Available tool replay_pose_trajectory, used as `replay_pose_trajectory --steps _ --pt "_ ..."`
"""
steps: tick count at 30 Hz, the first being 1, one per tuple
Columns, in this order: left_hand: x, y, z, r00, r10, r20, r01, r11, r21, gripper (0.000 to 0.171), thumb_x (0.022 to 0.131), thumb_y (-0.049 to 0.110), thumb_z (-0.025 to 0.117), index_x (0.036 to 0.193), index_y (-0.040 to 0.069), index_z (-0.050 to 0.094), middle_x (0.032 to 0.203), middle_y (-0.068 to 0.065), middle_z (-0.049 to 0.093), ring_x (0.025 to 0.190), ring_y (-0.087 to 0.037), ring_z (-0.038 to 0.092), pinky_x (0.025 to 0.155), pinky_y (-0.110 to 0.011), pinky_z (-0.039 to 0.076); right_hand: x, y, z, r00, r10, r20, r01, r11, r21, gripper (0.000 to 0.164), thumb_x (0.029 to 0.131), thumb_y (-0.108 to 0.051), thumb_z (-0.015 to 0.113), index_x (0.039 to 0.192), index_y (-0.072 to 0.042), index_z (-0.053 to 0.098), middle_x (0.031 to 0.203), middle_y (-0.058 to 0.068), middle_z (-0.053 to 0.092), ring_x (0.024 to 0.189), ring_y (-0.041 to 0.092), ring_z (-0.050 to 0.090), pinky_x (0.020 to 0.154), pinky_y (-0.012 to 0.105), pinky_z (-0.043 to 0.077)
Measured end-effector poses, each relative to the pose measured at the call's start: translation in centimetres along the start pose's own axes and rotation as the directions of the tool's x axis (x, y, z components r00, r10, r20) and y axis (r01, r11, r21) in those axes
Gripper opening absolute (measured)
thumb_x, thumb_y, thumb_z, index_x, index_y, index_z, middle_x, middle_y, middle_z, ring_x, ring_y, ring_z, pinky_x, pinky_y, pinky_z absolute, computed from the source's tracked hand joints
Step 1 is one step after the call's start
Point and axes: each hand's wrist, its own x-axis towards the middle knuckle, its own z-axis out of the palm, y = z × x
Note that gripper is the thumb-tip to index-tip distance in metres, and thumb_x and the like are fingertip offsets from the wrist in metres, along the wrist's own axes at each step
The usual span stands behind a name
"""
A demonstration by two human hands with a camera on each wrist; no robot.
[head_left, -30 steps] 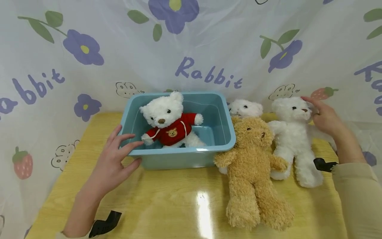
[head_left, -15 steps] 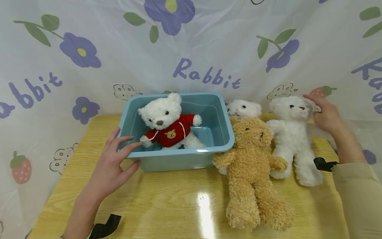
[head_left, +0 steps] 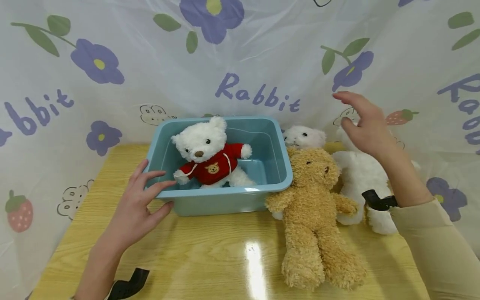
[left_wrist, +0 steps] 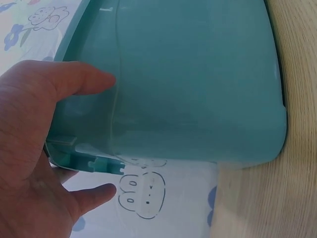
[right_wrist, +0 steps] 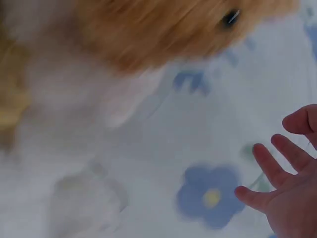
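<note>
A white teddy bear in a red hoodie (head_left: pixel 215 168) sits leaning inside a blue plastic bin (head_left: pixel 213 204). My left hand (head_left: pixel 140 204) grips the bin's near left corner, fingers over the rim and thumb against the outer front wall. In the left wrist view, the thumb (left_wrist: pixel 91 79) lies on the bin's side (left_wrist: pixel 193 84). My right hand (head_left: pixel 369 125) is raised in the air with fingers apart and holds nothing. It overlaps the head of a white teddy bear (head_left: pixel 363 175) on the right.
A tan teddy bear (head_left: pixel 311 208) leans beside the bin's right side, legs towards the front of the wooden table (head_left: pixel 210 254). Another white bear (head_left: pixel 305 136) shows mostly its head behind it. A printed curtain (head_left: pixel 258 54) hangs behind everything.
My right hand has let go of the right-hand white bear's head and moved up and left. The left hand keeps its hold on the bin.
</note>
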Motion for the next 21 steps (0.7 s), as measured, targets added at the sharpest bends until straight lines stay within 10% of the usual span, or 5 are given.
replay_pose_trajectory --steps 8,21 --pt "0.4 -0.2 0.0 1.000 0.024 -0.001 -0.024 0.999 -0.023 0.048 0.071 0.001 0.085 0.117 0.012 0.074 0.132 -0.024 0.058 0.148 -0.052 0.022 0.109 -0.076 0.025 4.5 -8.6 3.3 0.918 -0.299 0.259 0.295 0.954 0.056 0.056 0.092 0.010 0.054 0.146 -0.006 0.055 0.150 0.016 0.051 0.140 0.037 0.045 0.112 0.055 0.036" --pt "0.3 -0.6 0.2 1.000 0.017 0.002 -0.016 0.999 -0.035 0.048 0.071 0.001 0.085 0.117 0.012 0.074 0.134 -0.025 0.057 0.149 -0.051 0.020 0.110 -0.076 0.024 9.0 -17.5 8.7 0.727 -0.384 0.569 0.468 0.884 -0.002 0.061 0.098 -0.005 0.057 0.157 -0.014 0.043 0.162 0.012 0.037 0.148 0.030 0.036 0.120 0.047 0.029"
